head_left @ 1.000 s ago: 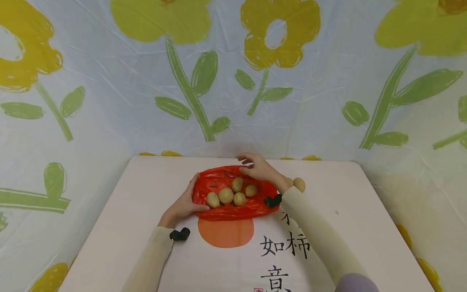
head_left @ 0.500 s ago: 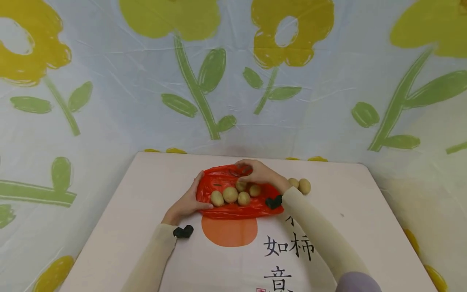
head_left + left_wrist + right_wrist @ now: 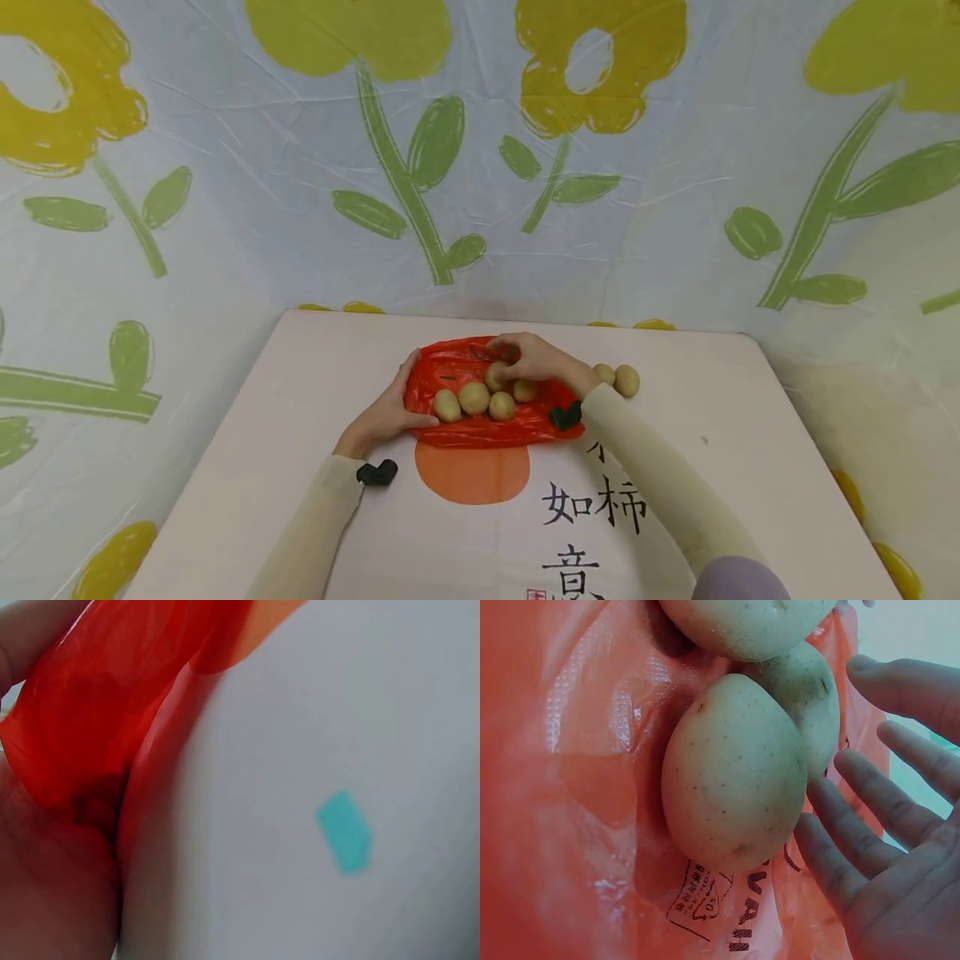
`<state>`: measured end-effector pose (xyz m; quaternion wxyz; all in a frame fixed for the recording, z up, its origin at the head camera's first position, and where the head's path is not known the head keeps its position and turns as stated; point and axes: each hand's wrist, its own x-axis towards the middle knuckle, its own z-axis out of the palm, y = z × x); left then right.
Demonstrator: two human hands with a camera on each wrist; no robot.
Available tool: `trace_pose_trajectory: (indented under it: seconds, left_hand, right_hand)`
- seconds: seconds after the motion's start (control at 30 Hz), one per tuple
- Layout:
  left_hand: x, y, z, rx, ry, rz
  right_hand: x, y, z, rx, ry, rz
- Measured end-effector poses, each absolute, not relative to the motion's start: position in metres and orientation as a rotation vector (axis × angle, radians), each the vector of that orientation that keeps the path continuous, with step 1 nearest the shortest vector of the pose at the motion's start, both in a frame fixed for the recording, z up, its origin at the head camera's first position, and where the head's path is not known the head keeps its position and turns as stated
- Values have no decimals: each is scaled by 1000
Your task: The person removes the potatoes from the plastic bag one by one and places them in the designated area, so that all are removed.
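Observation:
A red plastic bag (image 3: 480, 433) lies spread on the table with several potatoes (image 3: 474, 398) on it. My left hand (image 3: 386, 415) holds the bag's left side, thumb over its front edge; in the left wrist view, red plastic (image 3: 82, 720) runs between thumb and palm. Over the bag's back right part, my right hand (image 3: 538, 358) reaches down at the rearmost potato (image 3: 496, 377). The right wrist view has its fingers (image 3: 892, 802) spread and slightly bent beside a large potato (image 3: 735, 776). Whether they touch a potato I cannot tell.
Two more potatoes (image 3: 627, 381) sit on the table right of the bag, partly behind the right forearm. The pale table covering (image 3: 720, 500) bears an orange circle (image 3: 472, 475) and black characters. A flower-printed cloth (image 3: 645, 250) hangs behind the table.
My right hand has come down and forward from above the bag's back edge to the rearmost potato. My left hand keeps its hold on the bag. The head view has shifted slightly.

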<state>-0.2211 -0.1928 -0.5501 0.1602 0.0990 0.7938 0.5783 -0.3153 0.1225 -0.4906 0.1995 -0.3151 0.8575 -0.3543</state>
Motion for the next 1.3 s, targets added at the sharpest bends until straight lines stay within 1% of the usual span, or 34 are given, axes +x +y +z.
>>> trace_pose_trajectory:
  seconds: [0.73,1.1,1.3]
  left_hand:
    - [-223,-191,-553,296,2272,1631]
    - [-220,-193,-552,269,2255,1650]
    - [-221,-193,-551,282,2255,1664]
  right_hand:
    - [-316,126,-502,-879,2394,-828]
    - [-313,121,-497,-835,2402,-775]
    - [-315,119,-499,-869,2460,-775]
